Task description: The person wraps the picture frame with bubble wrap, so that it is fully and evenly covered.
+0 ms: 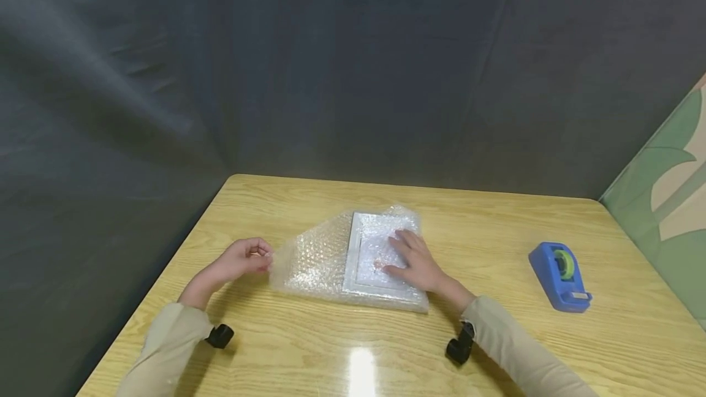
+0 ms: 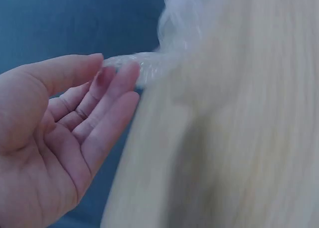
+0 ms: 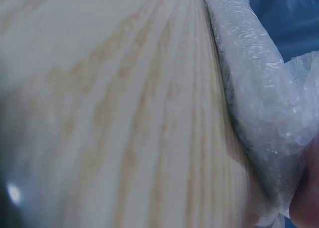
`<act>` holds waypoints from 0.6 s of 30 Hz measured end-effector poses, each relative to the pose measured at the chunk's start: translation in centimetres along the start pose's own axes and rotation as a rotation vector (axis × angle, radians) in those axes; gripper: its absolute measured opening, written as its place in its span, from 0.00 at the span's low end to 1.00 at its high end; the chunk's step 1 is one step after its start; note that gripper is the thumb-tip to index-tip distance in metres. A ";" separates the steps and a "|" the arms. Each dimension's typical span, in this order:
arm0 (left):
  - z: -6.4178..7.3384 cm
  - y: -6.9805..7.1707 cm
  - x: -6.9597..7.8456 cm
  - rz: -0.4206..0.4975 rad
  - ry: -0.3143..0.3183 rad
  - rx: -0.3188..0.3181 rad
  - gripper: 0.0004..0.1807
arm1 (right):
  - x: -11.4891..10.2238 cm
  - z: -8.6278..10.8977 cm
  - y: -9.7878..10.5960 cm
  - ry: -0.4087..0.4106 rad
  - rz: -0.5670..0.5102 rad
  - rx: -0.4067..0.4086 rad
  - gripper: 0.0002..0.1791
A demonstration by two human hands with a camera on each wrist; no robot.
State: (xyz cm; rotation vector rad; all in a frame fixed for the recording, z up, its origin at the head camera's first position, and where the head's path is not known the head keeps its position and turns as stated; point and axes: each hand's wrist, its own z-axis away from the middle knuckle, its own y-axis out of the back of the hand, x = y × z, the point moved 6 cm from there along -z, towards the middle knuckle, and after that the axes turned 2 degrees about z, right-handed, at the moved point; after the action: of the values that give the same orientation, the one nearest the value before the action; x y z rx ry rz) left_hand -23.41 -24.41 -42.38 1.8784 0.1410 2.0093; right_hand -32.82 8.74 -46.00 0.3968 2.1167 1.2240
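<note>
Two bare hands are on one piece of bubble wrap (image 1: 314,256), which lies on the wooden table (image 1: 303,348) with its long axis running roughly from nine to three o'clock, twelve being the far edge. I can see the left hand (image 1: 245,259) pinching the wrap's tip between thumb and fingers, right at its nine-o'clock end. A white frame (image 1: 371,256) lies under the film at three o'clock from that pinch, well apart from it, so the right hand (image 1: 418,265) is nearer: it rests on the covered frame, fingers spread, gripping nothing. Farther toward three o'clock stands a blue tape dispenser (image 1: 561,287).
</note>
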 end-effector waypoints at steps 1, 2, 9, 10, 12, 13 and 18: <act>-0.3 -0.4 0.5 0.013 -0.014 0.006 0.16 | 0.0 0.0 0.0 0.000 0.002 -0.001 0.38; -0.5 -0.8 1.0 0.027 -0.031 0.009 0.17 | 0.0 0.0 0.0 0.001 0.007 -0.002 0.38; -2.6 -4.7 4.1 0.123 -0.138 0.014 0.15 | -0.1 0.1 -0.1 -0.014 0.022 -0.017 0.38; -3.0 -5.3 4.4 0.144 -0.148 0.012 0.15 | -0.1 0.1 -0.1 -0.016 0.023 -0.018 0.38; -3.7 -6.4 4.9 0.177 -0.161 0.007 0.15 | -0.1 0.1 0.0 -0.017 0.030 -0.019 0.38; -4.1 -7.0 5.1 0.191 -0.167 0.003 0.15 | -0.2 0.1 0.0 -0.016 0.034 -0.020 0.38; -5.9 -10.1 5.8 0.223 -0.184 -0.037 0.14 | -0.4 0.1 0.2 -0.022 0.040 -0.036 0.37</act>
State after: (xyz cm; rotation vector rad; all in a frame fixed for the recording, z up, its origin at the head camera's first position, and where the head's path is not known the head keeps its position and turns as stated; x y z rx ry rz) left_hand -27.26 -12.00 -40.82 2.1233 -0.1607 1.9466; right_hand -32.47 8.65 -45.74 0.4361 2.0743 1.2732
